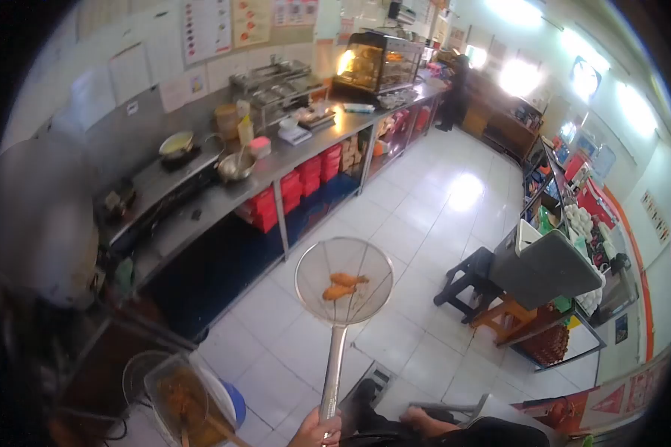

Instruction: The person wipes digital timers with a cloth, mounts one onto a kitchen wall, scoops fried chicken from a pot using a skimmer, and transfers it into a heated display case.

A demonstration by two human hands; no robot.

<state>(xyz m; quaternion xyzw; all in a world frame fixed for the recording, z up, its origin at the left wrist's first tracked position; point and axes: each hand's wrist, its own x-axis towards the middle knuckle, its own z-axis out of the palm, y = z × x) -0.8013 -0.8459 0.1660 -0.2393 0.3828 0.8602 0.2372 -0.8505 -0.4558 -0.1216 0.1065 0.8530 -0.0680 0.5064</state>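
Observation:
My left hand, at the bottom edge, is wrapped round the metal handle of a wide mesh strainer. The strainer is held out over the tiled floor, and two browned fried pieces lie in its mesh. To the right, my right hand is low in the view beside a grey metal bar; its fingers are too unclear to show whether it grips anything.
Lower left is a container of brownish food. A steel counter runs along the left wall, with a pan and a lit display case. At right are a grey bin and stools. A person stands far back.

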